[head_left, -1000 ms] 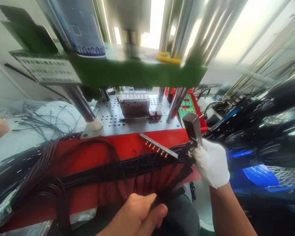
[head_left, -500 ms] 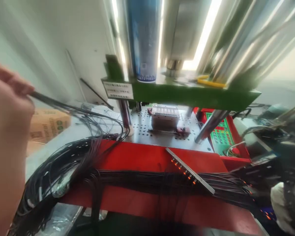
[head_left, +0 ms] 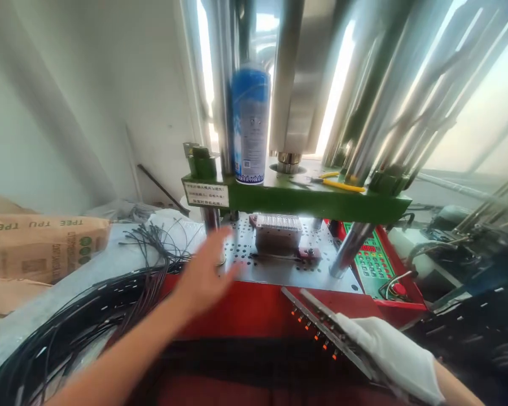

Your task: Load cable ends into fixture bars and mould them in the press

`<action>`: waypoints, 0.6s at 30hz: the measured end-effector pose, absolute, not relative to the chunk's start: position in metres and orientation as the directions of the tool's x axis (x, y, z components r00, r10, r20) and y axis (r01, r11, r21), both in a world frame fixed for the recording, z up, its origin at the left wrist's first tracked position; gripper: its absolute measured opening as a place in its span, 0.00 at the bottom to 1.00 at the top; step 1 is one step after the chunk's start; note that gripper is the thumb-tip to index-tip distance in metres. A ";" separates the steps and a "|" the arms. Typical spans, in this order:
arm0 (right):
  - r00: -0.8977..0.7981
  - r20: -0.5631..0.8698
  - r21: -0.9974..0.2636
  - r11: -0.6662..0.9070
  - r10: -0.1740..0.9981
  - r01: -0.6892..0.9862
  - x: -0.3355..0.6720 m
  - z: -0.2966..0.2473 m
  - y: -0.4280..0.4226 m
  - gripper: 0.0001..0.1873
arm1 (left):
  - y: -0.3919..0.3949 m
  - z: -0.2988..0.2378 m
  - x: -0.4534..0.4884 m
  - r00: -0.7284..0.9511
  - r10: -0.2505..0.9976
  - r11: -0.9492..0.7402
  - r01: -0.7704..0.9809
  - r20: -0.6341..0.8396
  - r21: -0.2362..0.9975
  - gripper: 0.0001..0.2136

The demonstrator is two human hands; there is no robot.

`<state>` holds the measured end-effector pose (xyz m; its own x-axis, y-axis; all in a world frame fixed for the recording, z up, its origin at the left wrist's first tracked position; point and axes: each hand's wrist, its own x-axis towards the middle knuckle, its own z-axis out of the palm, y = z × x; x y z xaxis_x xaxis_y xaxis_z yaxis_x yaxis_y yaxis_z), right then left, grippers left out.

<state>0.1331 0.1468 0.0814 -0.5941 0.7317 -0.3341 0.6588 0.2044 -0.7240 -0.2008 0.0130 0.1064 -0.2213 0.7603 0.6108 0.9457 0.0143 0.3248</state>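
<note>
My left hand (head_left: 205,273) is bare and blurred by motion, reaching over the red front surface with fingers and thumb apart and nothing in them. It is near the left post of the press. My right hand (head_left: 381,341), in a white glove, grips a slim metal bar (head_left: 319,307). Right beside that bar a second metal strip (head_left: 296,301), with several small orange-tipped pieces along its edge, lies slantwise over the red surface (head_left: 245,316). Beyond them a metal mould block (head_left: 278,234) sits on the perforated plate (head_left: 275,269).
A green crossbeam (head_left: 305,200) spans above the mould, carrying a blue spray can (head_left: 251,127) and yellow-handled pliers (head_left: 342,183). Black cables (head_left: 152,239) lie heaped at the left, near paper sacks (head_left: 46,242). A red-framed control panel (head_left: 372,259) stands at the right.
My left hand has let go of the black cables and come from the far left toward the middle. My gloved right hand has moved in from the right edge with a metal bar. The view has shifted.
</note>
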 end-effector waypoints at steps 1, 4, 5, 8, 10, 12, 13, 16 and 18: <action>-0.652 -0.363 -0.716 0.248 0.665 0.652 0.121 0.085 0.145 0.31 | 0.017 0.096 -0.169 -0.018 0.866 -0.138 0.952 0.499 0.274 0.31; -0.773 -0.395 -0.672 0.417 0.496 0.611 0.091 0.095 0.142 0.29 | 0.026 0.080 -0.103 0.229 0.952 -0.291 0.882 0.202 0.371 0.31; -0.798 -0.377 -0.646 0.484 0.470 0.590 0.083 0.101 0.143 0.27 | 0.026 0.076 -0.094 0.237 0.966 -0.259 0.862 0.106 0.435 0.28; -0.816 -0.178 -0.550 0.632 0.549 0.546 0.062 0.137 0.147 0.19 | 0.028 0.058 -0.099 0.112 0.992 -0.049 0.773 -0.059 0.633 0.25; -0.756 0.083 -0.547 0.663 0.649 0.510 0.046 0.179 0.153 0.27 | 0.033 0.040 -0.116 -0.004 0.995 0.075 0.649 -0.095 0.757 0.26; -0.676 0.341 -0.594 0.707 0.654 0.385 0.028 0.231 0.159 0.44 | 0.042 0.021 -0.134 -0.101 0.987 0.156 0.499 -0.121 0.853 0.27; -0.626 0.480 -0.576 0.759 0.615 0.304 0.016 0.258 0.162 0.48 | 0.048 0.013 -0.141 -0.154 0.978 0.196 0.425 -0.143 0.884 0.28; -0.504 0.742 -0.457 0.884 0.442 0.102 -0.027 0.325 0.174 0.55 | 0.060 -0.005 -0.157 -0.258 0.936 0.310 0.280 -0.240 0.908 0.30; -0.464 0.793 -0.435 0.900 0.395 0.023 -0.060 0.352 0.182 0.57 | 0.063 -0.009 -0.164 -0.286 0.909 0.372 0.221 -0.304 0.901 0.32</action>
